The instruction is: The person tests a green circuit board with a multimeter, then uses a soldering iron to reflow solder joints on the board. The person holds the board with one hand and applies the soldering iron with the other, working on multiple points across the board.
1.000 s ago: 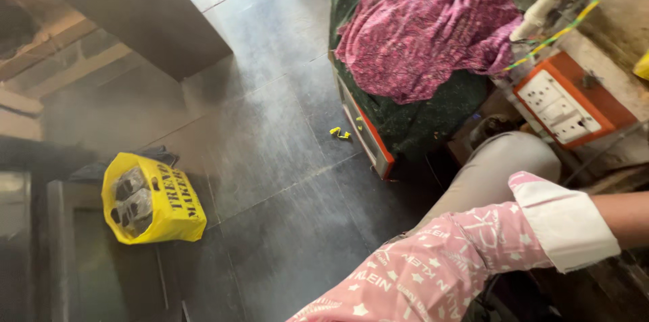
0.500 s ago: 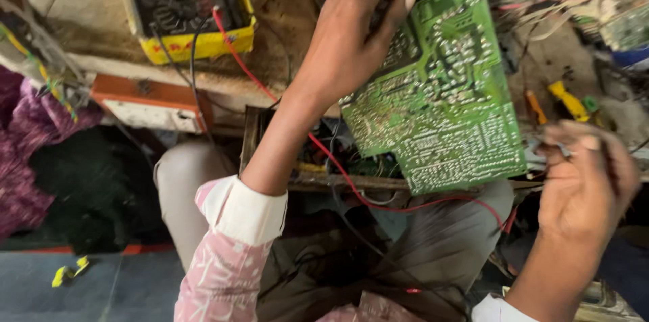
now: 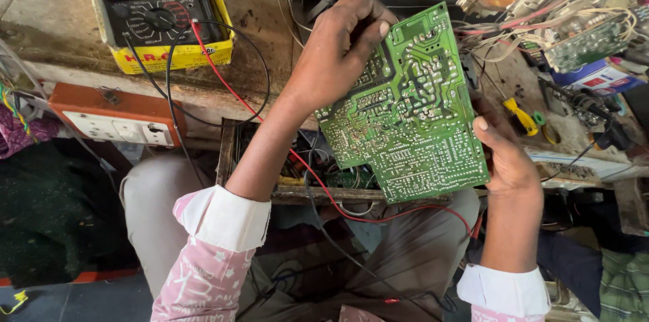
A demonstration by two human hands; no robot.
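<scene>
We saw the worktop [image 3: 54, 31] running across the top of the view, worn and cluttered, with an open drawer [image 3: 284, 190] of parts under its front edge. Over that edge we held a green circuit board [image 3: 405, 112] tilted up, solder side toward us, clear of the surface. By our judgement the board was already out of whatever housed it and up for inspection; nothing showed a probe or an iron on it, so any testing or repair looked still undone.

The board looked large and roughly rectangular with a notched lower left corner, densely covered in pale traces and solder points. We could not tell whether any joint was faulty.

Our left hand [image 3: 338, 52] was clamped on its upper left edge, fingers curled over the top. Our right hand [image 3: 507, 160] gripped the lower right edge, thumb on the face.

At the far left corner sat a yellow-cased analogue meter [image 3: 159, 11], its red lead [image 3: 230, 92] and black lead [image 3: 169, 102] trailing down toward our lap. An orange socket box [image 3: 115, 119] hung on the front edge, and a small yellow-handled tool [image 3: 519, 114] lay at the right.
</scene>
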